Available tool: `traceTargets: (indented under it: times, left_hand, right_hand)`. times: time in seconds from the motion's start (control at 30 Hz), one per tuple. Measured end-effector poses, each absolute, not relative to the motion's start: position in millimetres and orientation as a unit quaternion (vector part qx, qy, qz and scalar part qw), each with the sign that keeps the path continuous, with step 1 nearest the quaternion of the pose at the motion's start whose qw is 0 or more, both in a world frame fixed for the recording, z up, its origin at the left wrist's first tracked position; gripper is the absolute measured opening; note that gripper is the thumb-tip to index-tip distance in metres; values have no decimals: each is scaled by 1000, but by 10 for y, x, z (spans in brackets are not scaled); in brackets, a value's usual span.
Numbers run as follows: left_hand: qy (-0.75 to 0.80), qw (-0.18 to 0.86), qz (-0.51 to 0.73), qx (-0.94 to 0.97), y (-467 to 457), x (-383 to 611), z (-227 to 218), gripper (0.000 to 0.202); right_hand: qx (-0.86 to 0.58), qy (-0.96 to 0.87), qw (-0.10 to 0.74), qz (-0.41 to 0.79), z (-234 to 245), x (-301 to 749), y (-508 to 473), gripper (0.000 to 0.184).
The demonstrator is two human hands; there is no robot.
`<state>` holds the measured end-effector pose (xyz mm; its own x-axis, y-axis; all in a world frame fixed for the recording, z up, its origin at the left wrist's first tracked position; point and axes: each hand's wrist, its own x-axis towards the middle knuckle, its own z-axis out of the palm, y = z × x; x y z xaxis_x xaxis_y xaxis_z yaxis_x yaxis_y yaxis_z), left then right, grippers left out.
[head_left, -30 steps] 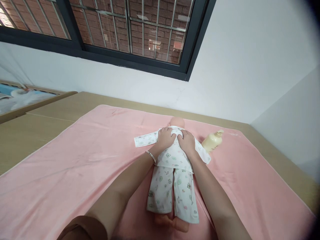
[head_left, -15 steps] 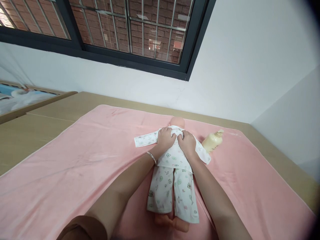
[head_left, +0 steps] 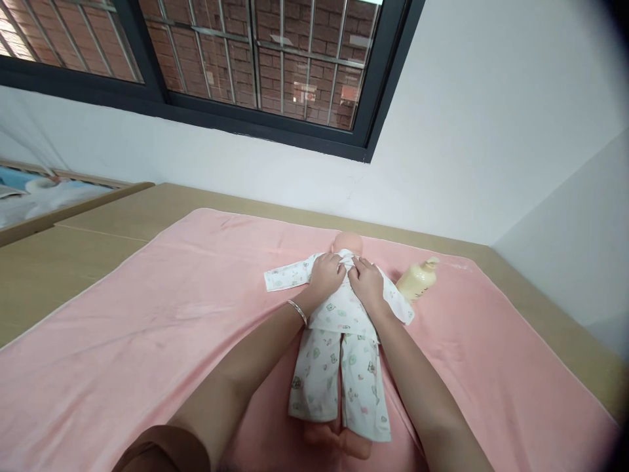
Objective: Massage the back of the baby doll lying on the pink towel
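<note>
A baby doll (head_left: 346, 241) lies on its back on a pink towel (head_left: 162, 308), head towards the wall, bare feet towards me. It wears a white printed top (head_left: 344, 305) and matching trousers (head_left: 339, 380). My left hand (head_left: 325, 275), with a silver bangle on the wrist, and my right hand (head_left: 367, 282) rest side by side on the doll's chest. Both pinch the fabric of the top at the collar, just under the chin. The left sleeve of the top (head_left: 285, 275) lies stretched out flat.
A pale yellow pump bottle (head_left: 417, 279) lies on the towel just right of the doll. The towel covers a wooden surface (head_left: 147, 210) against a white wall under a barred window. A framed picture (head_left: 44, 193) lies at far left.
Both hands have drawn slightly closer together at the collar, gathering the fabric under the doll's chin. The view has tipped down a little.
</note>
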<state>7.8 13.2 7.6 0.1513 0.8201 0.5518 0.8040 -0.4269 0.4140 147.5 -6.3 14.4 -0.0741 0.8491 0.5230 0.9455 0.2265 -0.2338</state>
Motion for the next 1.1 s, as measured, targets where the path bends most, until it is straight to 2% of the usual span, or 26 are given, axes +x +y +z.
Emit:
traceTargets:
  times: [0.17,0.43,0.7,1.0,1.1]
  left_hand:
    - [561,-15,391,730,92,109,59,15]
    - [519,17,370,770,181,66,42,32]
    - [560,-13,389,731,61,100,91,16]
    - [559,50,354,748,184,72,50,30]
    - [545,39,362,756,180,66,56,24]
  right_hand:
    - [-659,-673,325,-79,131,1432,-142,33]
    - [-612,-730,301,-36,149,1495,-6,42]
    - [-668,-661,337,-59,161,1417,-174,29]
    - [-632,-714,300,-29,185,1489,-12,40]
    - [-613,-727,308,-36,140,1509,14,40]
